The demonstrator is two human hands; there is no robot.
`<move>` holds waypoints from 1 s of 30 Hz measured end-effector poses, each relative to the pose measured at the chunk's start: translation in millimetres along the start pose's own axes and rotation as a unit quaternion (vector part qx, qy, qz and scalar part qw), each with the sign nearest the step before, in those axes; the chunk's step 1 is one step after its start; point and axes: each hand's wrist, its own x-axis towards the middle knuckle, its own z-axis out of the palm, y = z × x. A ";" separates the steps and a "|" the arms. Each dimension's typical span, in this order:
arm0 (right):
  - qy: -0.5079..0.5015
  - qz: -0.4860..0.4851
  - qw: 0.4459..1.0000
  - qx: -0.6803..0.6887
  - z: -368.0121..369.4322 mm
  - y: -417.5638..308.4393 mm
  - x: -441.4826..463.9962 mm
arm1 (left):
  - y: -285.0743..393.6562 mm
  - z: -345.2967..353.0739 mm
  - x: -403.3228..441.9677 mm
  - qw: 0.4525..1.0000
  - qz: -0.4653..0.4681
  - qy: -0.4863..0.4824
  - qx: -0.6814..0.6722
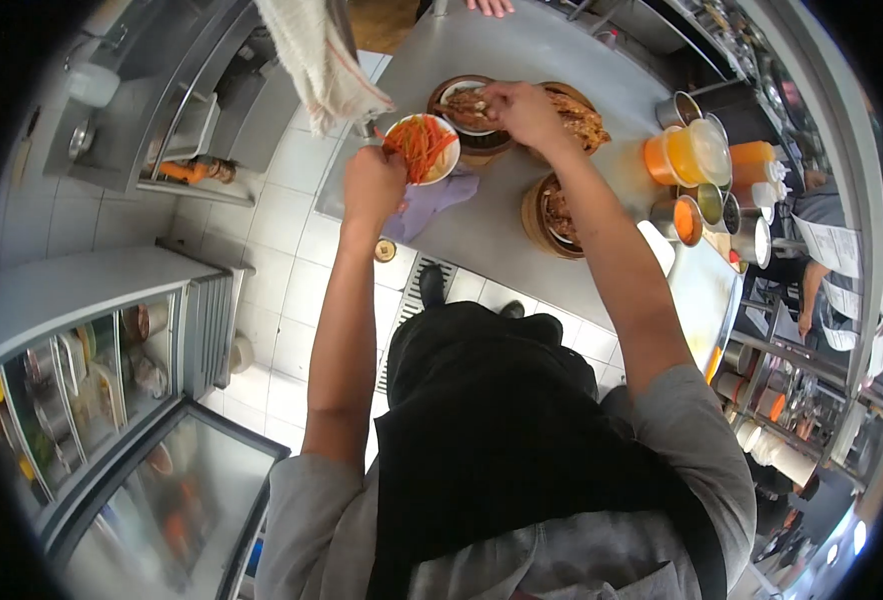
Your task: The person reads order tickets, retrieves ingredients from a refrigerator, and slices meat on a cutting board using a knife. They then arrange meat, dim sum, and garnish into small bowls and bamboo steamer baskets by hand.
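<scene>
My left hand (374,185) is closed on the edge of a white bowl (451,163) filled with orange-red vegetable strips (417,145). My right hand (528,112) is over a bamboo steamer (437,97) holding a white plate of brown cooked food (464,104). Its fingers are pinched together at the food's right side; whatever they hold is too small to make out. A second bamboo steamer (574,93) with browned pieces lies partly behind that hand. Below it, a third steamer (533,216) is partly covered by my right forearm.
A purple cloth (447,205) lies at the steel counter's (492,225) near edge. Sauce tubs (665,158) and metal containers (684,222) line the right. A towel (312,60) hangs at upper left. The fridge door (177,490) stands open. Another person's hand (490,6) rests at the far edge.
</scene>
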 end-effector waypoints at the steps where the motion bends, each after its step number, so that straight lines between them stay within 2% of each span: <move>1: 0.055 -0.045 0.997 -0.023 -1.6 -3.9 1.8 | 0.1 -1.6 1.7 1.000 -0.007 0.004 0.001; 4: 0.081 -0.026 0.996 -0.016 -13.5 -13.4 -5.6 | 4.5 -5.4 3.0 1.000 -0.014 -0.012 0.011; 5: 0.080 -0.083 0.991 -0.071 -10.8 -5.2 -4.9 | 10.3 -6.9 4.0 0.999 -0.023 -0.014 0.016; 6: 0.083 -0.084 0.990 -0.072 -10.7 -4.3 -6.9 | 14.6 -7.2 5.6 0.999 -0.031 -0.017 0.021; 9: 0.016 -0.158 0.987 -0.026 -17.3 -16.5 -21.7 | 19.0 -6.0 14.6 0.997 -0.003 -0.027 0.074; 10: 0.020 -0.159 0.987 -0.029 -21.3 -28.4 -27.5 | 21.5 -6.1 17.1 0.997 0.002 -0.027 0.072; 12: -0.037 -0.236 0.971 -0.009 -24.9 -51.2 -40.8 | 26.3 -6.1 16.7 0.996 0.009 -0.073 0.045; 13: -0.027 -0.279 0.958 -0.062 -21.7 -50.6 -43.3 | 31.9 -6.1 16.2 0.996 0.014 -0.077 0.045; 16: -0.023 -0.298 0.946 -0.123 -17.4 -45.9 -43.8 | 44.4 -7.8 17.8 0.992 -0.010 -0.124 0.027; 21: 0.015 -0.288 0.957 -0.017 -36.6 -43.0 -38.2 | 36.0 -6.9 22.6 0.992 0.008 -0.116 0.045; 23: 0.015 -0.204 0.979 -0.020 -44.9 -34.2 -23.7 | 25.9 -7.0 26.5 0.992 0.012 -0.106 0.062; 27: 0.018 -0.230 0.966 -0.119 -30.0 7.3 5.5 | 16.4 -10.5 26.8 0.991 0.007 -0.108 0.078; 30: 0.016 -0.219 0.967 -0.130 -16.5 27.3 11.0 | 18.2 -11.7 20.6 0.993 -0.009 -0.089 0.079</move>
